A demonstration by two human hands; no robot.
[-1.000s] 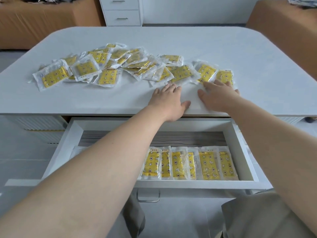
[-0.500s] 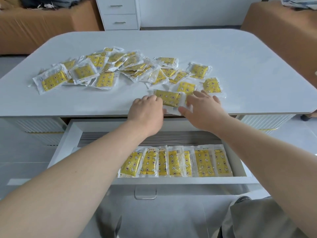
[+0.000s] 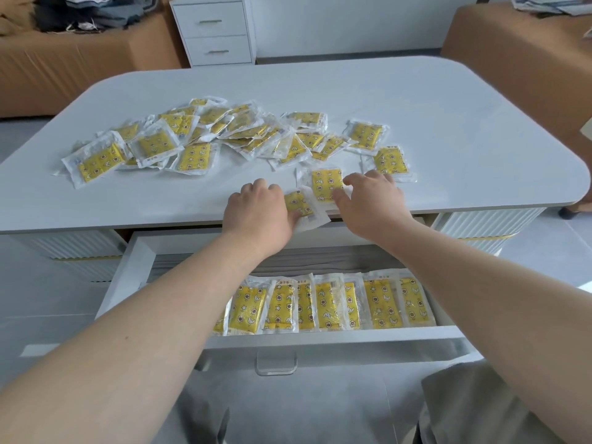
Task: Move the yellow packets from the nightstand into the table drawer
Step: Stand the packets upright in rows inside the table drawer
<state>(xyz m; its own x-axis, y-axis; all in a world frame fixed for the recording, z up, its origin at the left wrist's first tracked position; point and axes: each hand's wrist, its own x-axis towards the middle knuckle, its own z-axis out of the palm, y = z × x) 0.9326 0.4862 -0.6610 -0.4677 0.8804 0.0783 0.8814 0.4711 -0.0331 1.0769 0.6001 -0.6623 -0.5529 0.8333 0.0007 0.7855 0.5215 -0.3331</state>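
Pulled to the white tabletop's [image 3: 160, 203] near edge: the left hand [image 3: 256, 216] pinches a small yellow plastic packet [image 3: 298, 203], the right hand's [image 3: 371, 203] fingers grip another yellow packet [image 3: 326, 182]. Next comes the open white drawer [image 3: 128, 277].

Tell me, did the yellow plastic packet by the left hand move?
Yes. The yellow plastic packet slid toward the white table's front edge and now overhangs it, held by the left hand.

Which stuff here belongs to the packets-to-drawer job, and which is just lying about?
Job: packet pile, gripped packet, left hand, next packet at right hand, drawer, stowed row.
Lying about: cabinet, clothes, papers.
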